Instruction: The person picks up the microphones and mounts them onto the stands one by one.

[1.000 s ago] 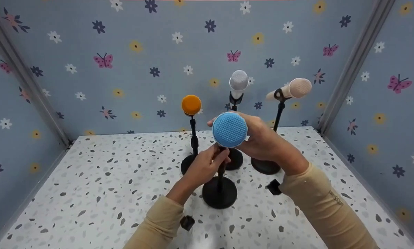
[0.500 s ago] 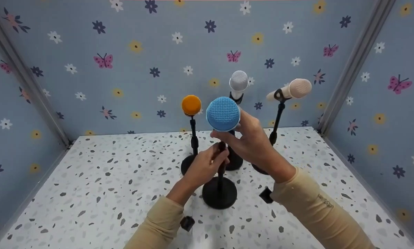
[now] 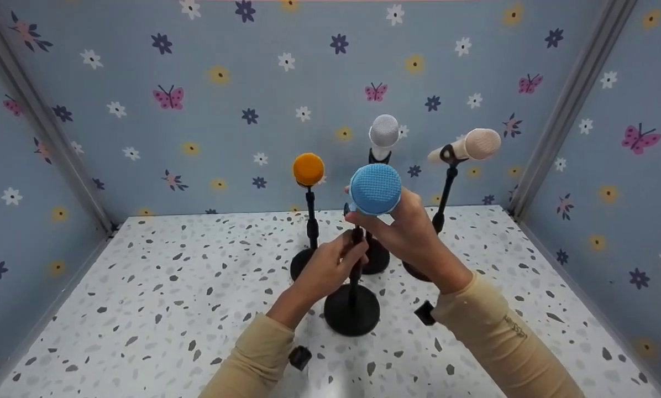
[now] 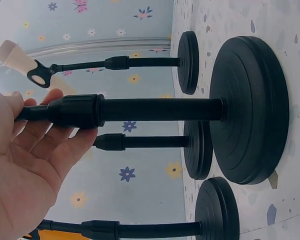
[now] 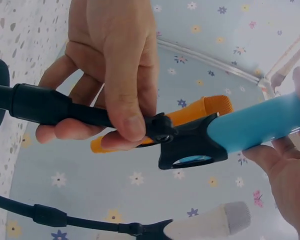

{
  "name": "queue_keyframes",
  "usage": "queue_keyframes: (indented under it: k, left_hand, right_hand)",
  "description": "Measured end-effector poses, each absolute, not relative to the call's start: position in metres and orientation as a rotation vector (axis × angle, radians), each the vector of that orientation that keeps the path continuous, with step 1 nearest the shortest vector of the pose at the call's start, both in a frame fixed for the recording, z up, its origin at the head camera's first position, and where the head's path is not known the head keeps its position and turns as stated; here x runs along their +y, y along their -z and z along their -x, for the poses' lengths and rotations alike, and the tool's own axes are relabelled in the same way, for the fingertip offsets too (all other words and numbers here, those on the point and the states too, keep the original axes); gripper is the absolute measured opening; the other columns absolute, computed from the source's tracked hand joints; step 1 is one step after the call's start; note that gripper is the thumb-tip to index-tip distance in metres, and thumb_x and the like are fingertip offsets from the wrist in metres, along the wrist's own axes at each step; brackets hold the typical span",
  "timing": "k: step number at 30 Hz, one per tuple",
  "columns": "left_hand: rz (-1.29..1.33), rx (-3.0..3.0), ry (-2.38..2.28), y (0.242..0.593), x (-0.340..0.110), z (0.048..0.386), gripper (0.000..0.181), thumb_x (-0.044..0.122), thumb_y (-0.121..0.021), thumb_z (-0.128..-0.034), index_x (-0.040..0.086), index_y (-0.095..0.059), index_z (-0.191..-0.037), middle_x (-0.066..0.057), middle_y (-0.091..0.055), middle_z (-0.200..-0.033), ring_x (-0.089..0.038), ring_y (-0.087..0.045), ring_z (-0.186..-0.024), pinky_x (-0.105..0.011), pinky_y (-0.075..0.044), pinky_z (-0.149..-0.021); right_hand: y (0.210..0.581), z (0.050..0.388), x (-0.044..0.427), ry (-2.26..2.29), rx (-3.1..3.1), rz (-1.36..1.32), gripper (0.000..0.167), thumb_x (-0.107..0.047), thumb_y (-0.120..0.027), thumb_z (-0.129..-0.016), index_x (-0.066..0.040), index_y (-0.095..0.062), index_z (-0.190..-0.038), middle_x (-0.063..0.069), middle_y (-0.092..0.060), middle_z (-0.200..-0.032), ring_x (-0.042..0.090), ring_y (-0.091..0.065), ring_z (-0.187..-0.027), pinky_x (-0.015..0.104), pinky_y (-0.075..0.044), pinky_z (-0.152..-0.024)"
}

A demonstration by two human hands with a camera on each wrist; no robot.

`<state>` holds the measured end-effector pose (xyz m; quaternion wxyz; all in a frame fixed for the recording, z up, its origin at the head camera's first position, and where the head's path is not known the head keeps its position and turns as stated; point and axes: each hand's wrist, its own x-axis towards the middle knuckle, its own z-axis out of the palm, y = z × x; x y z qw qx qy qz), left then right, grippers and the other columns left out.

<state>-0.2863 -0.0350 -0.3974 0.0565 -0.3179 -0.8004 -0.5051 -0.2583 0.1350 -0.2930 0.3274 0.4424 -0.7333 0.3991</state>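
My left hand (image 3: pixel 328 265) grips the upper pole of a black microphone stand (image 3: pixel 352 312), its thumb and fingers round the pole just under the clip. Its round base stands on the tabletop. My right hand (image 3: pixel 416 237) holds a blue microphone (image 3: pixel 376 189) by its body, with the mesh head facing the head camera. In the right wrist view, the lower body of the blue microphone sits inside the black clip (image 5: pixel 190 142) at the top of the stand, and the fingers of my right hand (image 5: pixel 285 175) hold it farther along. The microphone's tail end is mostly hidden.
Behind my hands stand an orange microphone (image 3: pixel 308 169), a white microphone (image 3: pixel 384 132) and a beige microphone (image 3: pixel 481 144), each on a black stand. The speckled tabletop (image 3: pixel 159 287) is enclosed by flowered panels (image 3: pixel 286 88) at the back and sides.
The blue microphone and my right hand first rose and shifted left, then the microphone came back right and slightly down. My left hand keeps its grip on the stand in the same place.
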Motion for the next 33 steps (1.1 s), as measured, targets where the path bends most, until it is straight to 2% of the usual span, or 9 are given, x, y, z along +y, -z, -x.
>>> queue_keyframes:
  k: [9, 15, 20, 27, 33]
  left_hand:
    - [0.972, -2.384, 1.561, 0.400, -0.038, 0.284, 0.027, 0.031, -0.048, -0.1096, 0.007, -0.060, -0.107, 0.001, -0.069, -0.092, -0.016, -0.066, -0.086, -0.034, -0.053, -0.076]
    - [0.972, -2.378, 1.541, 0.400, -0.038, 0.286, 0.027, 0.033, -0.048, -0.1095, 0.009, -0.060, -0.106, 0.000, -0.069, -0.092, -0.017, -0.067, -0.085, -0.034, -0.053, -0.075]
    - [0.977, -2.375, 1.536, 0.401, -0.037, 0.287, 0.027, 0.033, -0.048, -0.1093, 0.009, -0.059, -0.105, -0.005, -0.070, -0.092, -0.020, -0.067, -0.084, -0.034, -0.054, -0.075]
    - [0.975, -2.393, 1.517, 0.403, -0.033, 0.285, 0.025, 0.035, -0.047, -0.1093, 0.013, -0.058, -0.106, -0.003, -0.070, -0.092, -0.016, -0.066, -0.082, -0.033, -0.054, -0.074]
    - [0.985, -2.387, 1.505, 0.405, -0.035, 0.284, 0.027, 0.036, -0.047, -0.1090, 0.011, -0.059, -0.107, -0.007, -0.069, -0.094, -0.018, -0.066, -0.082, -0.034, -0.054, -0.074]
  right_hand:
    - [0.307, 0.268, 0.134, -1.162, -1.864, -1.189, 0.048, 0.005, -0.079, -0.085, 0.006, -0.058, -0.128, 0.015, -0.068, -0.123, 0.030, -0.064, -0.118, 0.042, -0.048, -0.105]
    - [0.313, 0.271, 0.129, -1.190, -1.871, -1.135, 0.046, 0.001, -0.079, -0.086, 0.003, -0.061, -0.128, 0.012, -0.068, -0.124, 0.026, -0.063, -0.119, 0.042, -0.047, -0.106]
    - [0.315, 0.273, 0.128, -1.193, -1.855, -1.093, 0.044, 0.001, -0.080, -0.085, 0.003, -0.064, -0.126, 0.012, -0.069, -0.122, 0.026, -0.064, -0.117, 0.041, -0.047, -0.105]
    - [0.328, 0.279, 0.127, -1.216, -1.815, -1.062, 0.047, 0.005, -0.081, -0.082, 0.005, -0.063, -0.126, 0.011, -0.070, -0.122, 0.025, -0.065, -0.116, 0.041, -0.048, -0.104]
    - [0.342, 0.286, 0.122, -1.237, -1.805, -1.015, 0.048, -0.001, -0.081, -0.085, 0.001, -0.063, -0.129, 0.008, -0.070, -0.123, 0.024, -0.065, -0.116, 0.042, -0.049, -0.104]
